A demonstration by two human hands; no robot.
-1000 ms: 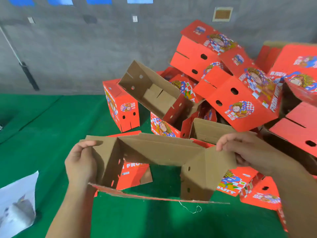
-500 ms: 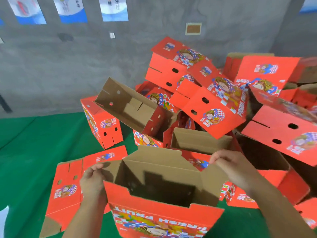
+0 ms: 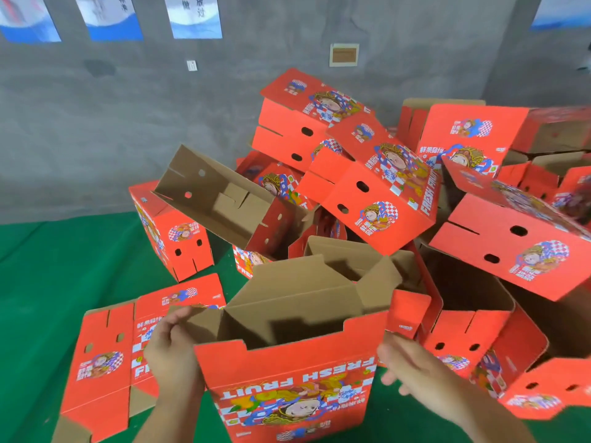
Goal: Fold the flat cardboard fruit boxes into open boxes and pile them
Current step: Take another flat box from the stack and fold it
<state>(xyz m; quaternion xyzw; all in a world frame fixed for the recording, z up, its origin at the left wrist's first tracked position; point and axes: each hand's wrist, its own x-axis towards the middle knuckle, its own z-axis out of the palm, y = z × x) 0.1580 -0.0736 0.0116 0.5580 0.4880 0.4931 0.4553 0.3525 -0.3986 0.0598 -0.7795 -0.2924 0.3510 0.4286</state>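
the half-folded box (image 3: 294,372) stands upright between the two hands, open top up, its red printed face toward the person. the left hand (image 3: 172,353) has its fingers (image 3: 179,318) curled over the brown side flap at the box's left top edge, pinching it. the right hand (image 3: 412,369) lies against the box's right side, fingers loosely spread; whether they grip is unclear. a flat box (image 3: 105,356) lies on the green floor (image 3: 64,266) left of the left hand. beyond the fingers, the pile of folded boxes (image 3: 377,193) leans against the grey wall (image 3: 96,123).

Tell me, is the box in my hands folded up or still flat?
Folded up: the held box stands open-topped, walls raised, brown inside visible, left hand gripping its edge.
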